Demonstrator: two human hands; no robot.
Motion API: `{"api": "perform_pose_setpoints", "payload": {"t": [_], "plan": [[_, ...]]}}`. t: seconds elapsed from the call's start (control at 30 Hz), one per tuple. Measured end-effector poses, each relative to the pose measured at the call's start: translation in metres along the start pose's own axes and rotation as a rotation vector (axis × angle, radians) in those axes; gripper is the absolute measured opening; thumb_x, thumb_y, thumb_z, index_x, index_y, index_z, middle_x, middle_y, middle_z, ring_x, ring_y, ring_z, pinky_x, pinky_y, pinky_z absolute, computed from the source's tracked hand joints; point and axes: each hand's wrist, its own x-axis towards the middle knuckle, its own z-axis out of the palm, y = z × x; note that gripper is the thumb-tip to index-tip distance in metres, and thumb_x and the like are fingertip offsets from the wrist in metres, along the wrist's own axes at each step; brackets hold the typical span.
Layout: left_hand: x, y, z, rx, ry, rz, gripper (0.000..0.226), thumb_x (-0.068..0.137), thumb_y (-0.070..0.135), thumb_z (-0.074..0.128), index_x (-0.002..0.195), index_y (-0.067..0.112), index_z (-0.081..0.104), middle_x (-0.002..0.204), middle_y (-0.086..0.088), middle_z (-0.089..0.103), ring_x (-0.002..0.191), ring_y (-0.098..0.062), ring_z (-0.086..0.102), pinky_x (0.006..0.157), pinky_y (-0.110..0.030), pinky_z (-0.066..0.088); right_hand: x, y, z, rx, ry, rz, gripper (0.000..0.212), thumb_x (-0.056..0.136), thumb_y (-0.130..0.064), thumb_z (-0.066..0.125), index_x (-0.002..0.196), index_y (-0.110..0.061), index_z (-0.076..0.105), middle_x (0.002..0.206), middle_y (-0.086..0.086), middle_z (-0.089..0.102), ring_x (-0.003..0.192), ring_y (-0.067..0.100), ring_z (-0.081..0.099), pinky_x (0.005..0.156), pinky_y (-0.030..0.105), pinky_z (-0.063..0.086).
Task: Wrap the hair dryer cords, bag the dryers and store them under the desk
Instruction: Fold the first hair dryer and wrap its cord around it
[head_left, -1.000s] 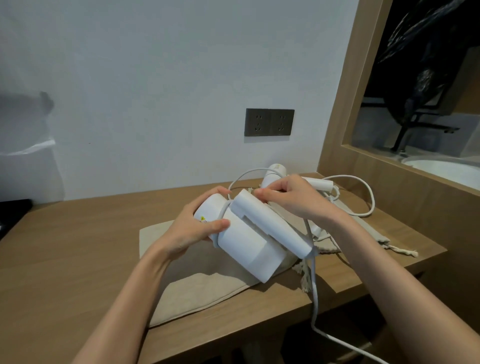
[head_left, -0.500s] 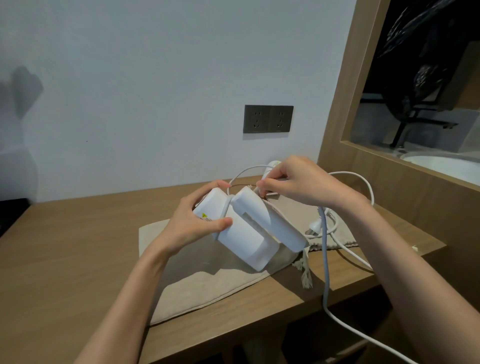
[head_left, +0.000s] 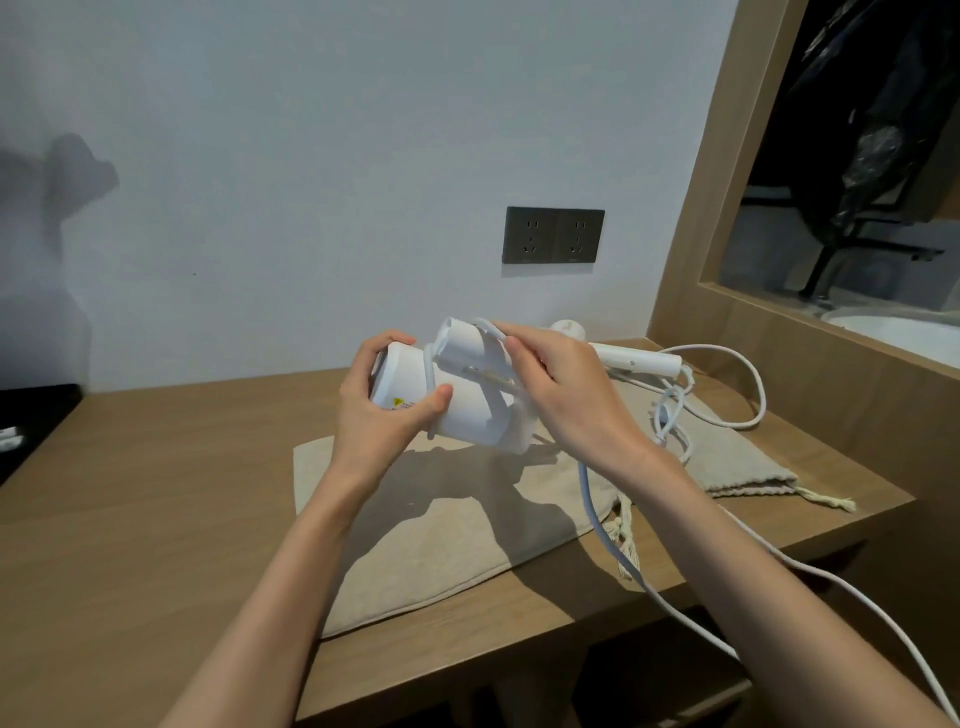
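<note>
A white hair dryer (head_left: 470, 402) with its handle folded is held above the wooden desk (head_left: 130, 499). My left hand (head_left: 387, 400) grips its barrel end. My right hand (head_left: 561, 395) pinches its white cord (head_left: 597, 514) against the folded handle; one loop circles the barrel, and the rest hangs past the desk's front edge to the lower right. A second white dryer (head_left: 623, 356) lies behind, its cord (head_left: 748, 384) looped loosely. One beige drawstring bag (head_left: 457, 530) lies flat under my hands, another (head_left: 737, 457) to the right.
A dark double wall socket (head_left: 553, 235) sits above the desk. A wooden frame (head_left: 727, 171) with a glass opening bounds the right side. A dark object (head_left: 31, 415) lies at the desk's left end.
Both hands have lifted the dryer higher and tilted it flatter. My right hand has carried the cord over the folded handle, laying it around the body.
</note>
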Motion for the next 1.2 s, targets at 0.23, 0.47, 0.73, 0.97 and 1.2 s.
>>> {"api": "perform_pose_setpoints", "payload": {"t": [0.23,0.47,0.73,0.97,1.2], "plan": [[0.004,-0.001,0.004,-0.128,0.119,-0.138,0.038,0.077,0.013,0.077,0.103,0.031,0.054,0.1,0.001,0.055,0.081,-0.017,0.061,0.052,-0.034,0.057,-0.022,0.008,0.045,0.294,0.252,-0.029,0.034,0.099,-0.012,0.046,0.129,-0.023,0.058,0.084,-0.004,0.059,0.079,0.006,0.052,0.072,0.022,0.044],[0.006,-0.002,0.005,-0.219,0.22,-0.242,0.026,0.082,0.02,0.073,0.096,0.031,0.054,0.096,0.004,0.055,0.082,-0.017,0.061,0.051,-0.033,0.057,-0.02,0.015,0.065,0.229,0.187,-0.118,0.044,0.094,-0.001,0.049,0.134,-0.018,0.053,0.086,0.0,0.056,0.08,-0.006,0.049,0.069,0.007,0.036],[0.012,-0.009,0.001,-0.449,0.308,-0.471,0.034,0.082,0.026,0.073,0.11,0.021,0.053,0.097,-0.005,0.061,0.083,-0.019,0.064,0.064,-0.046,0.06,-0.034,0.031,0.083,0.137,-0.035,-0.173,0.056,0.09,0.003,0.047,0.139,-0.024,0.048,0.092,0.0,0.055,0.086,0.001,0.052,0.075,0.021,0.044],[0.012,-0.012,0.0,-0.519,0.315,-0.517,0.016,0.084,0.026,0.07,0.093,0.023,0.057,0.102,-0.009,0.06,0.09,-0.025,0.063,0.064,-0.047,0.059,-0.03,0.028,0.074,0.49,-0.051,0.104,0.027,0.087,-0.005,0.065,0.111,-0.016,0.071,0.095,-0.005,0.074,0.092,-0.001,0.065,0.079,0.013,0.048],[0.012,-0.008,0.001,-0.605,0.161,-0.576,0.029,0.088,0.025,0.064,0.115,0.019,0.055,0.114,-0.009,0.063,0.097,-0.026,0.064,0.072,-0.054,0.057,-0.023,0.044,0.055,0.581,-0.18,0.48,0.011,0.082,-0.02,0.075,0.092,-0.016,0.077,0.081,-0.008,0.075,0.081,0.003,0.066,0.075,0.016,0.053]]}}
